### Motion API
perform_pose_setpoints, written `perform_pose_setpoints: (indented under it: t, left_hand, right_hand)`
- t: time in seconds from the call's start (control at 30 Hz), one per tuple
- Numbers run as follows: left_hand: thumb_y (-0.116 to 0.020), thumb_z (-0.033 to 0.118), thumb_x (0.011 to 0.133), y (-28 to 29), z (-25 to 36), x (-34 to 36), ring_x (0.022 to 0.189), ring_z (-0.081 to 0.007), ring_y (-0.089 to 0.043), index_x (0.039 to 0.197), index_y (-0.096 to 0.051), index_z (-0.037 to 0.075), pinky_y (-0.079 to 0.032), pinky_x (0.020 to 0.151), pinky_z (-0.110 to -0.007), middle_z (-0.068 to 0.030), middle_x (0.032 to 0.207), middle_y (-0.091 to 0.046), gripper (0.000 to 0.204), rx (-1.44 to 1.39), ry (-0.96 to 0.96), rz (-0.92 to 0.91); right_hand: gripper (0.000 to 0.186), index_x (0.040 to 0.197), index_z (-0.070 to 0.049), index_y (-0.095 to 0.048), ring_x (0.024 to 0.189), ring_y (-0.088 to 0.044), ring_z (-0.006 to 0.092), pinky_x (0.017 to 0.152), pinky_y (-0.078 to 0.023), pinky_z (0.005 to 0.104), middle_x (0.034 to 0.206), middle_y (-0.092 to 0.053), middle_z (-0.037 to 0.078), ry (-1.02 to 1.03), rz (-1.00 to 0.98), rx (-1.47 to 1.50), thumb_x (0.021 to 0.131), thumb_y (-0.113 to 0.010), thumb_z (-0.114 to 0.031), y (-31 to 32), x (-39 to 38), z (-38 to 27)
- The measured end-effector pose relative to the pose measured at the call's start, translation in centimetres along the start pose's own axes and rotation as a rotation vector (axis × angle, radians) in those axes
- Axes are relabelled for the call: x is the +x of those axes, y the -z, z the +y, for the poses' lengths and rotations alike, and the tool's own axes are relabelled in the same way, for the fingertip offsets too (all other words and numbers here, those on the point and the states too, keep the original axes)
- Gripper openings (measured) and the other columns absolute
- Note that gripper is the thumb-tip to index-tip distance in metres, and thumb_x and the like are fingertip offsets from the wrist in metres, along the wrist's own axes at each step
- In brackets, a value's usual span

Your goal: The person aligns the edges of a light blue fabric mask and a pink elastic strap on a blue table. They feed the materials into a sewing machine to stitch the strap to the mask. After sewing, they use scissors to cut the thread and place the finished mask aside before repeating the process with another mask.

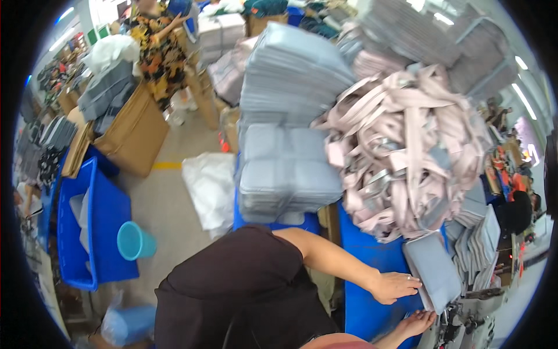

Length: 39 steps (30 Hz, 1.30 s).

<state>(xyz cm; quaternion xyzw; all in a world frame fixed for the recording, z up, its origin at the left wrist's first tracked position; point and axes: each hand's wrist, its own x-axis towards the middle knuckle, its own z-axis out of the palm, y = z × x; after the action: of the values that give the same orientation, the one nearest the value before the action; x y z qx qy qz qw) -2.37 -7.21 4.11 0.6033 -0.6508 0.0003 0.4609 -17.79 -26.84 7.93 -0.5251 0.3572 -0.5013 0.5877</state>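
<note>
A flat grey padded piece [435, 267] with layered edges lies at the right end of the blue work surface [369, 262], below a pile of pale pink straps [407, 151]. My left hand [397, 286] reaches across to its left edge, fingers stretched out and touching it. My right hand [417, 323], lower down, has curled fingers on the piece's bottom edge; the fingertips are partly hidden. More loose grey flat pieces [476, 244] stand stacked just beyond it.
Tall grey stacks [288, 168] occupy the bench's far part. Left on the floor are a blue bin [102, 232], teal bucket [136, 247], cardboard box [136, 136] and white sack [206, 192]. A co-worker in a patterned top [157, 52] stands at the back. Metal fittings [465, 317] crowd the lower right.
</note>
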Motion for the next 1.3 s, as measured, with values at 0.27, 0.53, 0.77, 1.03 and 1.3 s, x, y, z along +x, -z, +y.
perform_pose_setpoints:
  t: [0.27,0.53,0.77,1.03,1.3]
  left_hand:
    - [-0.077,0.019,0.073,-1.9,-2.6,4.7,0.111,-0.0334,-0.059,0.131,-0.058,0.001,-0.047,0.090,-0.044,-0.0180,0.134,-0.059,0.063,0.337,-0.073,0.011]
    - [-0.082,0.015,0.076,2.0,-3.1,8.9,0.116,-0.0399,-0.061,0.125,-0.066,0.008,-0.051,0.100,-0.049,-0.0190,0.128,-0.063,0.052,0.269,-0.195,-0.020]
    - [-0.081,0.015,0.079,1.5,-0.9,5.4,0.120,-0.0394,-0.063,0.125,-0.066,-0.001,-0.051,0.104,-0.046,-0.0215,0.125,-0.067,0.052,0.171,-0.287,-0.149]
    - [-0.086,0.026,0.082,0.2,-4.6,11.6,0.093,-0.0300,-0.071,0.136,-0.063,0.003,-0.055,0.087,-0.037,-0.0180,0.105,-0.073,0.063,0.091,-0.049,-0.371]
    - [-0.065,-0.006,0.074,1.9,-1.9,13.8,0.069,-0.0288,-0.064,0.137,-0.064,0.010,-0.054,0.067,-0.039,-0.0168,0.083,-0.066,0.065,0.168,-0.285,-0.572]
  right_hand:
    - [0.043,0.144,-0.005,-0.047,0.102,-0.058,0.0192,0.081,-0.045,0.0354,0.122,-0.061,0.010,-0.005,0.023,0.002,0.104,-0.059,-0.016,-0.2,-1.0,5.4]
    - [0.031,0.129,-0.009,-0.059,0.090,-0.061,0.0096,0.069,-0.051,0.0246,0.107,-0.065,0.001,-0.051,-0.010,0.161,0.099,-0.062,-0.006,-3.0,-1.8,5.1]
    - [0.029,0.127,-0.003,-0.059,0.086,-0.060,0.0097,0.066,-0.048,0.0233,0.106,-0.066,0.005,-0.030,-0.015,0.193,0.099,-0.061,-0.003,-2.1,-2.8,2.0]
    - [0.025,0.126,-0.003,-0.061,0.084,-0.060,0.0092,0.068,-0.049,0.0240,0.099,-0.065,0.002,-0.072,0.007,0.228,0.101,-0.060,-0.005,-2.1,-2.4,3.0]
    - [0.023,0.115,-0.001,-0.069,0.084,-0.066,0.0188,0.069,-0.054,0.0335,0.099,-0.070,0.013,0.029,0.075,-0.033,0.095,-0.063,-0.010,-1.8,-1.6,3.1]
